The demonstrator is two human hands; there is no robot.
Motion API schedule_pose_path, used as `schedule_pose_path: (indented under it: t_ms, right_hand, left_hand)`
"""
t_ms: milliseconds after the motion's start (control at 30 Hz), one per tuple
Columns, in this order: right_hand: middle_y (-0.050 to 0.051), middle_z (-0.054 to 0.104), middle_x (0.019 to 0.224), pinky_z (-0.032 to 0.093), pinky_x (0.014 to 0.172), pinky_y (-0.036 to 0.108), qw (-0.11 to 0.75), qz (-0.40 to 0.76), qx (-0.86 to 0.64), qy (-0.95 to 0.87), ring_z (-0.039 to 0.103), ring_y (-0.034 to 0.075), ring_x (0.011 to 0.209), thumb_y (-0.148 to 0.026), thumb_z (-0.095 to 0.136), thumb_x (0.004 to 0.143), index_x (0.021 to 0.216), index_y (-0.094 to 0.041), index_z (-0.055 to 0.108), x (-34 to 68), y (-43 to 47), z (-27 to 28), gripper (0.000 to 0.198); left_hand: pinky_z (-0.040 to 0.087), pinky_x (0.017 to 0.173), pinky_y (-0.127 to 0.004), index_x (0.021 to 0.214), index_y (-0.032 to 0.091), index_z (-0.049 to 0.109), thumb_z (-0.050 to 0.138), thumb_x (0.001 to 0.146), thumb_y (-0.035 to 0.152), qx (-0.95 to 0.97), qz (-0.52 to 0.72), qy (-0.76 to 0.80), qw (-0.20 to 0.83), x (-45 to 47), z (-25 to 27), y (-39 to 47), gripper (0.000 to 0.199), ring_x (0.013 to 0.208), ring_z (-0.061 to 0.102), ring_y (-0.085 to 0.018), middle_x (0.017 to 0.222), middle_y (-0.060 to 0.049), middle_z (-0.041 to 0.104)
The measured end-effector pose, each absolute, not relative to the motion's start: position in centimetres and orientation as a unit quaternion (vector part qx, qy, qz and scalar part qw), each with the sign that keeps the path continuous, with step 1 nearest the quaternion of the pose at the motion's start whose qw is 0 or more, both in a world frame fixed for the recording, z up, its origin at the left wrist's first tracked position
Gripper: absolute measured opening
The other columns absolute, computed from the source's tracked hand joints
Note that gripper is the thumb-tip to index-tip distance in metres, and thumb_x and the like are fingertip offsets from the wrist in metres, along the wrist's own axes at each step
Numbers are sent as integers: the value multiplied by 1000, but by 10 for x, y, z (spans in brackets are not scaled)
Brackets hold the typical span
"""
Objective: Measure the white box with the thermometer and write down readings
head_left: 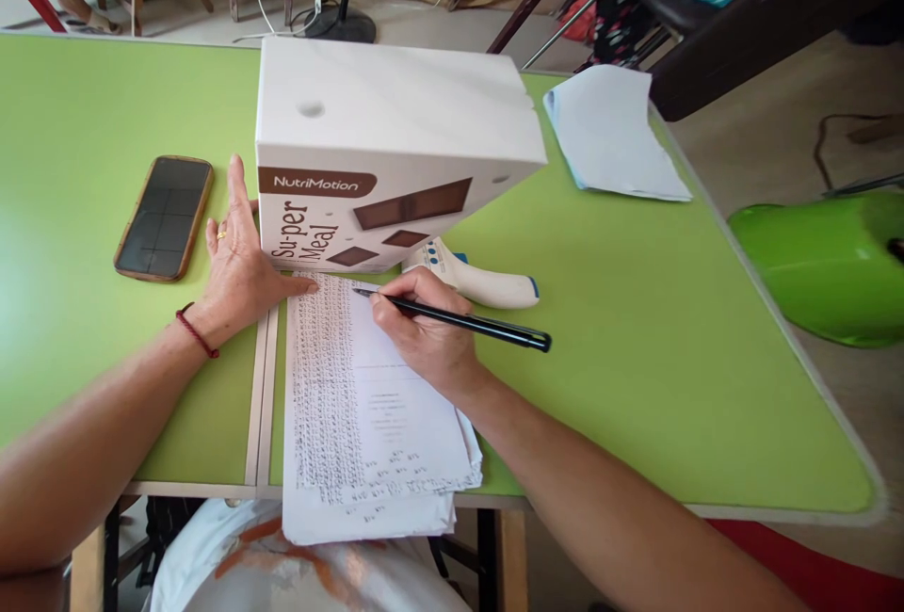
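Observation:
My right hand (430, 330) grips a black pen (487, 325), its tip at the upper part of a stack of paper (416, 405). Dense rows of handwriting cover the left side of the top sheet, with scattered marks near its bottom. My left hand (240, 259) is spread, its thumb lying on the sheet's top edge and its fingers along the left side of a white NutriMotion box (395, 104). The box stands upright just beyond the paper. A white handheld device with blue parts (494, 282) lies behind my right hand, partly hidden by the box.
A phone (164, 217) in a brown case lies on the green table (636, 358), left of my left hand. Folded white paper (614, 132) rests at the far right edge. Beyond the right edge is a bright green object (819, 264). A black stand base (343, 25) is on the floor behind.

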State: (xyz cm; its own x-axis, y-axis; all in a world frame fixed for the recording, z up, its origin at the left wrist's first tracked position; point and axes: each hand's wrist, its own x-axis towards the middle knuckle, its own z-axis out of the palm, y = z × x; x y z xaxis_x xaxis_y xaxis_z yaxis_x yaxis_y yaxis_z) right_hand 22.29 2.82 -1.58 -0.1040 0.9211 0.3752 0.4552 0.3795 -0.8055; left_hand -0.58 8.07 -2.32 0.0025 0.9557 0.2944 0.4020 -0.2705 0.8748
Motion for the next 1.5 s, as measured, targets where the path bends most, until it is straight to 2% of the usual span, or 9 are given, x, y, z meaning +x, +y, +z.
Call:
schedule_pose_path:
  t_ms: [133,300,433,700,867,1033,1333,1500]
  right_hand:
    - [-6,57,58,45,52,29,470,251,-484,-694,50,13,51,-22,63,82,72,-26,53,222,29,-17,15]
    - [-7,56,55,42,49,27,489,214,-484,-694,50,12,49,-23,61,82,72,-26,53,222,30,-19,13]
    - [-7,56,55,42,49,26,481,201,-478,-707,50,12,48,-23,60,83,71,-26,52,222,31,-19,15]
    - [-7,56,54,43,49,26,486,195,-471,-710,50,11,48,-20,60,82,70,-25,51,222,31,-19,16]
    - [-7,56,55,42,48,25,492,201,-472,-703,50,11,48,-21,60,82,70,-25,52,221,31,-20,15]
    - [-7,56,54,42,47,25,497,201,-478,-696,49,11,47,-21,60,81,70,-25,51,221,31,-21,15]
    - [-8,52,53,39,46,25,489,204,-478,-700,45,10,46,-22,59,82,70,-25,49,220,31,-21,16]
    - [-8,52,54,40,47,25,494,204,-471,-702,46,10,46,-20,59,81,70,-25,49,220,31,-20,16]
  left_hand:
    - [-2,129,-67,154,27,32,101,36,62,678,430,536,260,-7,-24,80,141,148,32,-52,150,-16,46]
    - [8,128,-70,158,32,20,97,44,69,703,360,580,197,-7,-22,76,142,146,38,-51,156,-15,41]
    - [8,129,-70,159,33,18,98,44,67,709,367,570,193,-7,-22,76,145,144,41,-50,158,-14,43]
    - [3,127,-74,159,33,22,101,38,62,700,374,570,213,-8,-23,78,147,145,37,-54,158,-14,41]
    - [-1,127,-73,159,29,24,99,40,67,703,382,553,234,-11,-21,78,146,147,33,-54,158,-15,42]
    - [0,129,-71,158,30,25,98,42,67,707,388,544,230,-12,-25,79,141,148,32,-52,157,-14,43]
    - [3,125,-79,160,34,19,105,41,44,692,347,591,225,-6,-13,75,147,148,32,-55,162,-14,39]
    - [5,126,-79,160,34,15,104,42,43,693,335,600,219,-3,-9,73,149,148,33,-54,162,-14,39]
